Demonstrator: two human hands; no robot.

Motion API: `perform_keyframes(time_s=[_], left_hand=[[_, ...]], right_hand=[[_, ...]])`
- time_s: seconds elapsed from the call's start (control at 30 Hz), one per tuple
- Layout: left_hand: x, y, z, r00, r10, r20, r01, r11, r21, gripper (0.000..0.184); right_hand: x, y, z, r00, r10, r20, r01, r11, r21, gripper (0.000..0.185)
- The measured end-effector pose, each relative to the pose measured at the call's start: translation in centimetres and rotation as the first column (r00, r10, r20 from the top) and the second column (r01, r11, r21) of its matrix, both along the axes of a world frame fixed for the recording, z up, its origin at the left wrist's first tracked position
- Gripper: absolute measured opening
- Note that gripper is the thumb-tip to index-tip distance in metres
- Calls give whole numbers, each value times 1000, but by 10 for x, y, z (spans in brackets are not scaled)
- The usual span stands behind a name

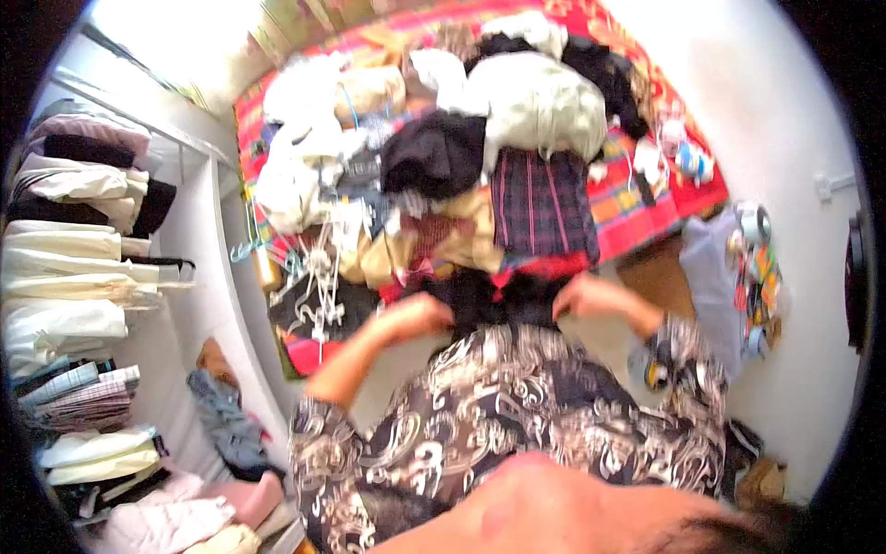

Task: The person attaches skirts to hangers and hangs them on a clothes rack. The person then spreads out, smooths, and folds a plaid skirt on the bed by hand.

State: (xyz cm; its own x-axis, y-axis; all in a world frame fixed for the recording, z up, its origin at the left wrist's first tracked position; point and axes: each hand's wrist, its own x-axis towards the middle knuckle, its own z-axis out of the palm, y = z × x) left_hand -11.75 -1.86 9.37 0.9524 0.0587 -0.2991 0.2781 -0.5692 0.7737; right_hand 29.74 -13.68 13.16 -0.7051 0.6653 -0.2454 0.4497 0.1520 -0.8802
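Note:
A black garment [480, 297] is stretched between my two hands in front of my waist, at the near edge of the bed. Its exact kind is hard to make out against the dark things behind it. My left hand [415, 317] has its fingers closed on one side of the cloth. On the other side, my right hand [591, 297] pinches the cloth with bent fingers. Just beyond lies a dark plaid garment [543, 203] with pink stripes, beside tan clothing [471, 231]. A crumpled black garment [434, 155] rests farther back.
The bed [637, 222] has a red checked cover under heaped clothes, including a large white bundle [540, 103]. White hangers [323, 272] pile at its left corner. An open wardrobe with folded clothes [65, 249] stands left. A grey-blue cloth [712, 286] hangs at right.

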Motion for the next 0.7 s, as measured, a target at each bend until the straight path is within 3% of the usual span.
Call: perform_keyframes(time_s=[0.03, 0.07, 0.1, 0.13, 0.17, 0.23, 0.27, 0.3, 0.33, 0.37, 0.43, 0.5, 0.53, 0.57, 0.6, 0.63, 0.67, 0.7], left_hand=[[-23, -29, -37, 989, 131, 65, -129, 991, -36, 22], [-27, -28, -31, 982, 184, 34, -180, 978, -108, 27], [-28, -29, -29, 972, 235, -3, -232, 957, -176, 32], [-29, -49, -24, 964, 264, 17, -256, 948, -190, 33], [-28, -56, -20, 961, 248, -123, -270, 939, -212, 35], [-9, -45, -16, 932, 361, -25, -360, 918, -166, 37], [-4, -37, -8, 923, 379, -68, -386, 907, -172, 38], [5, -33, 14, 907, 411, -95, -420, 902, -100, 38], [6, -29, 29, 879, 476, -15, -476, 879, -30, 39], [8, -16, 41, 878, 472, -78, -477, 874, -89, 41], [11, 1, 57, 816, 564, 128, -568, 823, -6, 33], [13, -6, 108, 728, 611, 311, -670, 731, 132, 27], [14, -8, 123, 624, 610, 488, -754, 635, 169, 23], [22, -13, 136, 535, 644, 547, -837, 492, 239, 20], [30, -19, 107, 591, 644, 486, -792, 576, 200, 20], [39, -27, 60, 645, 634, 426, -742, 652, 153, 20], [42, -35, 22, 889, 441, 126, -451, 790, 414, 25], [50, -53, 26, 880, 470, 72, -472, 846, 250, 24]], right_hand=[[-6, -9, 6, 991, -52, 121, 69, 988, -136, 32], [-17, -29, 9, 971, -84, 224, 152, 940, -307, 29], [-12, -19, 5, 973, -178, 150, 226, 875, -428, 27], [-12, -34, 3, 966, -228, 119, 257, 867, -428, 27], [-3, -41, 1, 957, -275, 90, 287, 865, -412, 28], [16, -22, 6, 931, -307, 197, 361, 852, -379, 32], [19, -19, -4, 935, -347, 76, 354, 900, -253, 35], [20, -11, 7, 930, -346, 122, 365, 905, -217, 52], [18, 6, 24, 942, -285, 176, 314, 934, -169, 38], [23, 15, 18, 912, -372, 171, 385, 922, -47, 35], [32, 41, 46, 865, -459, 201, 469, 883, -1, 30], [12, 37, 106, 817, -576, -19, 574, 810, 122, 21], [2, 31, 136, 777, -615, -133, 629, 769, 119, 18], [1, 26, 153, 725, -643, -246, 680, 725, 108, 19], [19, 20, 118, 718, -538, -441, 661, 726, 190, 20], [36, 22, 95, 853, -512, -103, 516, 856, 18, 18], [52, 17, 69, 933, -334, 137, 320, 941, 111, 18], [65, 11, 43, 913, -146, 381, 94, 984, 152, 19]])
